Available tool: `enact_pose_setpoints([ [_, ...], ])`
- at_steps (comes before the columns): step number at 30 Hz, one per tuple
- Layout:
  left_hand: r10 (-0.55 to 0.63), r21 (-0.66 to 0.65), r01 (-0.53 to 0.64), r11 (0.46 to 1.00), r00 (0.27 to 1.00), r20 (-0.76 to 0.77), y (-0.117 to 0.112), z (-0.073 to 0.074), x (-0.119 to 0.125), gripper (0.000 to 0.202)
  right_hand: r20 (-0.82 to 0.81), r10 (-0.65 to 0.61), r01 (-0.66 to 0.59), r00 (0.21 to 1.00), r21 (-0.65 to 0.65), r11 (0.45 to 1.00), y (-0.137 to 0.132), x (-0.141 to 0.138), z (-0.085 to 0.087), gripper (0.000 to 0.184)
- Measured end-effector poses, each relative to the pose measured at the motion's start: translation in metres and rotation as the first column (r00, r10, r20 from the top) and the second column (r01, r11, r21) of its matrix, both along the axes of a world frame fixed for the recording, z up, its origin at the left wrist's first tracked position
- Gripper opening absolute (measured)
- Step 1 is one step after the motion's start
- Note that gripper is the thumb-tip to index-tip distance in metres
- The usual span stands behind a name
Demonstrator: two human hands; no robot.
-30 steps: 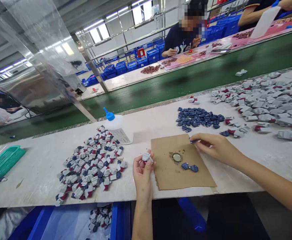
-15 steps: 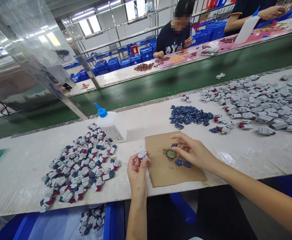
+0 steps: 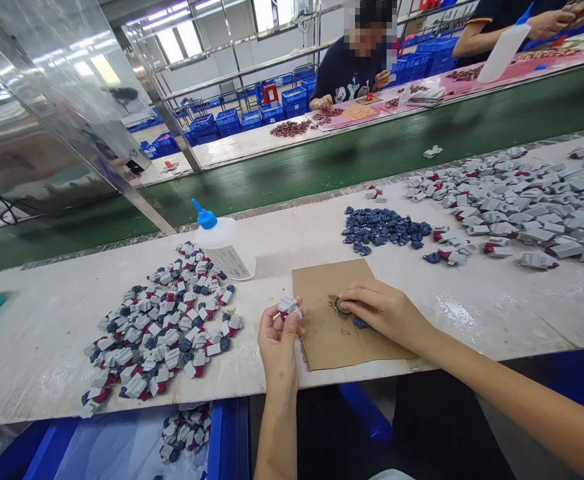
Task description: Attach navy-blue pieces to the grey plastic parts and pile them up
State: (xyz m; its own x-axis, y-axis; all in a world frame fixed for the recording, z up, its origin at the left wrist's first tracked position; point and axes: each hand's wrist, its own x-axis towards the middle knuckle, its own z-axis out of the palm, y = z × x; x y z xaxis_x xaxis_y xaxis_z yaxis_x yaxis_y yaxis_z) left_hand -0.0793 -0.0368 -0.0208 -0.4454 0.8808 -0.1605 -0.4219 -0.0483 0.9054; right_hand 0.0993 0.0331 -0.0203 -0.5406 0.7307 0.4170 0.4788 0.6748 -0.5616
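My left hand (image 3: 279, 343) pinches a small grey-and-dark-red piece (image 3: 289, 307) near the left edge of a cardboard sheet (image 3: 322, 347). My right hand (image 3: 385, 310) is over the cardboard, its fingertips pressed together at a small round crimped cap (image 3: 342, 306). The dark blue piece those fingers held half a second ago is now hidden behind them. Another dark blue piece (image 3: 360, 323) lies under the right hand, partly covered. Beyond the cardboard is a pile of loose dark blue pieces (image 3: 385, 228).
Left on the table lies a heap of grey, red and blue pieces (image 3: 167, 327), beside a white bottle with blue nozzle (image 3: 227, 250). Grey-and-red pieces (image 3: 532, 207) cover the right. A blue bin (image 3: 217, 440) sits below the edge. Across the green conveyor (image 3: 292, 173), two people work.
My right hand has lowered its fingertips onto the round cap, and its fingers have closed together. My left hand still holds the grey-and-red piece. The view has shifted slightly.
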Motion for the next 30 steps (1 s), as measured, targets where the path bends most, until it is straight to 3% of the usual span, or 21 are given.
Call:
enact_pose_setpoints([
  [6, -0.004, 0.012, 0.004, 1.000, 1.000, -0.007, -0.001, 0.000, 0.000, 0.022, 0.007, 0.017, -0.018, 1.000, 0.054, 0.998, 0.000, 0.003, 0.003, 0.022],
  [12, -0.001, 0.019, 0.001, 1.000, 1.000, 0.031, -0.002, 0.003, 0.000, 0.025, 0.137, 0.048, -0.068, 0.989, 0.149, 0.987, -0.002, 0.006, 0.000, 0.025],
  [15, 0.040, 0.018, -0.042, 0.999, 0.996, 0.086, -0.003, 0.005, -0.001, 0.027, 0.184, 0.078, -0.113, 0.980, 0.190, 0.975, -0.002, 0.007, 0.000, 0.026],
  [18, 0.091, 0.001, -0.091, 0.996, 0.988, 0.123, -0.006, 0.006, 0.000, 0.028, 0.120, 0.087, -0.108, 0.989, 0.181, 0.978, -0.002, 0.007, 0.007, 0.025],
  [20, 0.110, -0.020, -0.109, 0.994, 0.986, 0.125, -0.010, 0.008, 0.005, 0.027, -0.004, 0.046, -0.045, 0.999, 0.127, 0.991, -0.005, 0.004, 0.018, 0.023],
  [22, 0.118, -0.044, -0.113, 0.993, 0.984, 0.131, -0.014, 0.011, 0.012, 0.028, -0.155, -0.036, 0.032, 0.987, -0.030, 0.999, -0.013, -0.001, 0.032, 0.017],
  [26, 0.074, -0.090, -0.054, 0.994, 0.970, 0.232, -0.019, 0.023, 0.029, 0.028, -0.331, -0.181, 0.038, 0.926, -0.395, 0.918, -0.031, -0.013, 0.060, 0.011],
  [30, 0.034, -0.066, -0.017, 0.998, 0.967, 0.253, -0.021, 0.033, 0.038, 0.024, -0.371, -0.153, -0.001, 0.916, -0.384, 0.923, -0.042, -0.021, 0.074, 0.009],
])
